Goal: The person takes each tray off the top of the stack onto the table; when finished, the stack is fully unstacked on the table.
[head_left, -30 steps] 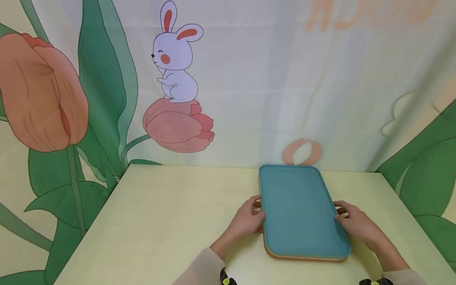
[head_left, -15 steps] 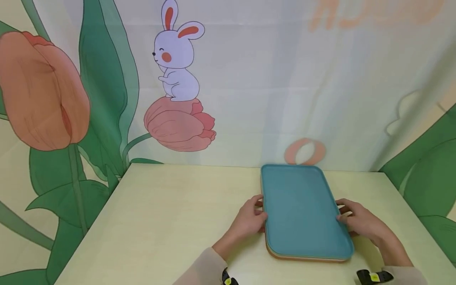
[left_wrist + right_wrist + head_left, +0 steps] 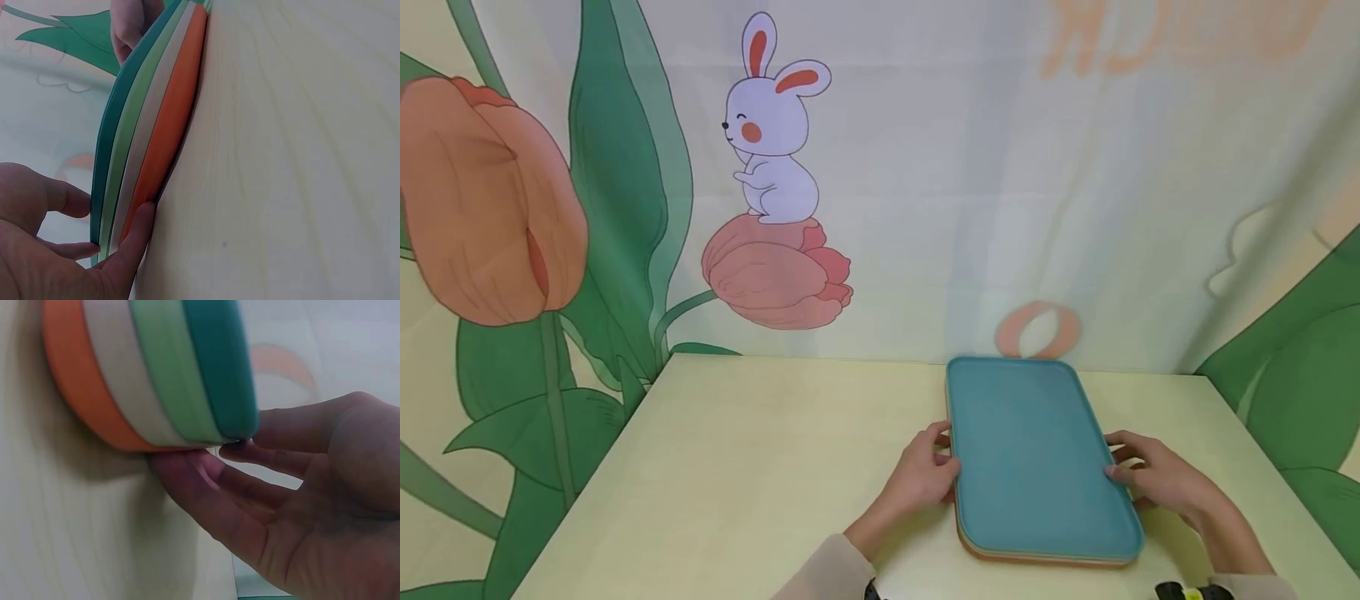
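Note:
A stack of rectangular trays [image 3: 1037, 458] lies on the table with a teal tray on top. From the side, the left wrist view shows teal, light green, beige and orange [image 3: 172, 106] layers, the orange one lowest. My left hand [image 3: 921, 471] grips the stack's left long edge, thumb at the teal rim and a finger low against the orange tray. On the opposite edge my right hand [image 3: 1165, 475] holds the stack in the same way, its fingers reaching down to the orange layer [image 3: 87, 387] in the right wrist view. The undersides of the trays are hidden.
The pale wooden table [image 3: 760, 467] extends to the left of the stack and a little way to its right. Behind it hangs a cloth [image 3: 895, 167] printed with a rabbit, tulips and leaves, close to the stack's far end.

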Available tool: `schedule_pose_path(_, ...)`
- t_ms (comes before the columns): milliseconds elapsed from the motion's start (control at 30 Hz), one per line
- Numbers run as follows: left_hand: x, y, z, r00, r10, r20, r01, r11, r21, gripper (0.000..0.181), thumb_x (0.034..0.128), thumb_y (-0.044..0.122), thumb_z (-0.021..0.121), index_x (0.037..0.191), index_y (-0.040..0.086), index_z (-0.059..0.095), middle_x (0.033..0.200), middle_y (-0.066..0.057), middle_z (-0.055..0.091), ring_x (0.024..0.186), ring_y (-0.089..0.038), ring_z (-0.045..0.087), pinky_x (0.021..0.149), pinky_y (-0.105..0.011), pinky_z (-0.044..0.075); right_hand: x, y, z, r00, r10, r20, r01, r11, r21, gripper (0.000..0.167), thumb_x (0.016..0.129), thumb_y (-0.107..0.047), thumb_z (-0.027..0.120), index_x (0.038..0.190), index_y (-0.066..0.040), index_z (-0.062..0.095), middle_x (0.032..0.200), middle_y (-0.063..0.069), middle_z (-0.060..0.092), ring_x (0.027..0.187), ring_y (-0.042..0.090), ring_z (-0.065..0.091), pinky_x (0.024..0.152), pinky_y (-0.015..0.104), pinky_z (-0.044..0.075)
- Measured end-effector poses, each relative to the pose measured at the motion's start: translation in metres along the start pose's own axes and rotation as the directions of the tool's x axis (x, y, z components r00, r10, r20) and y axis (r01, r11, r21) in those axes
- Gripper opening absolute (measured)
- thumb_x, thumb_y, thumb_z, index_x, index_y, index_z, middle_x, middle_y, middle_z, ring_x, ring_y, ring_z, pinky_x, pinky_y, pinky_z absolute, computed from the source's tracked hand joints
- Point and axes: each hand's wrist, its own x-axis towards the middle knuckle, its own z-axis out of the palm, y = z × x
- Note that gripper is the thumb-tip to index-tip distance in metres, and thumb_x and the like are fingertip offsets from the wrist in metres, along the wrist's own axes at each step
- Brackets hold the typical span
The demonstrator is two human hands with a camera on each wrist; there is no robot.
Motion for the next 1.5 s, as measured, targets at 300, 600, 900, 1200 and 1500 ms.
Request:
schedule_pose_path(300, 0.001, 0.006, 0.001, 1.0, 0.01, -0.01, -0.01, 0.999, 0.04, 0.06, 0.0971, 0.005, 0.062, 0.155, 0.002, 0.048, 0.135, -0.015, 0.06, 0.106, -0.02, 0.066, 0.079, -0.036, 0.06, -0.001, -0.003, -0.006, 1.0, 0.002, -0.009, -0.002, 1.0, 0.002, 0.059, 0.107, -0.006, 0.058, 0.155, 0.014, 0.03, 0.136, 0.036, 0.05, 0.116, 0.044, 0.063, 0.078, 0.052, 0.064)
schedule_pose_path(600, 0.001, -0.001, -0.001, 1.0, -0.01, 0.002, 0.01, 0.999, 0.031, 0.059, 0.0975, 0.004, 0.063, 0.154, 0.002, 0.048, 0.134, -0.016, 0.06, 0.106, -0.022, 0.067, 0.067, -0.033, 0.061, 0.0, -0.002, 0.004, 1.0, -0.006, -0.013, 0.006, 1.0, 0.0, 0.057, 0.105, -0.004, 0.06, 0.153, 0.015, 0.035, 0.13, 0.032, 0.054, 0.11, 0.038, 0.065, 0.075, 0.05, 0.063)
schedule_pose_path(900, 0.002, 0.002, 0.0, 1.0, 0.009, 0.008, -0.009, 0.999, 0.038, 0.059, 0.0978, 0.004, 0.062, 0.155, 0.0, 0.047, 0.135, -0.017, 0.06, 0.107, -0.022, 0.068, 0.074, -0.033, 0.061, 0.001, 0.001, -0.001, 1.0, 0.004, -0.011, -0.004, 1.0, 0.009, 0.058, 0.107, -0.006, 0.06, 0.154, 0.014, 0.033, 0.132, 0.033, 0.054, 0.111, 0.038, 0.065, 0.076, 0.05, 0.064)
schedule_pose_path(1200, 0.002, 0.001, 0.002, 1.0, 0.016, -0.008, -0.016, 0.999, 0.041, 0.06, 0.0956, 0.003, 0.063, 0.154, 0.001, 0.049, 0.133, -0.017, 0.061, 0.109, -0.024, 0.069, 0.081, -0.038, 0.062, 0.0, 0.006, -0.002, 1.0, -0.009, -0.016, 0.009, 1.0, 0.015, 0.057, 0.107, -0.006, 0.059, 0.154, 0.014, 0.033, 0.131, 0.031, 0.054, 0.11, 0.037, 0.066, 0.074, 0.05, 0.064)
schedule_pose_path(1500, 0.003, 0.0, 0.0, 0.998, -0.044, -0.042, 0.039, 0.993, -0.116, 0.062, 0.0912, -0.001, 0.062, 0.153, 0.001, 0.052, 0.13, -0.017, 0.062, 0.102, -0.023, 0.071, 0.064, -0.038, 0.063, 0.004, 0.007, 0.004, 0.999, -0.031, -0.032, 0.033, 0.998, 0.062, 0.061, 0.109, -0.008, 0.057, 0.157, 0.016, 0.03, 0.134, 0.032, 0.054, 0.108, 0.034, 0.066, 0.077, 0.049, 0.064)
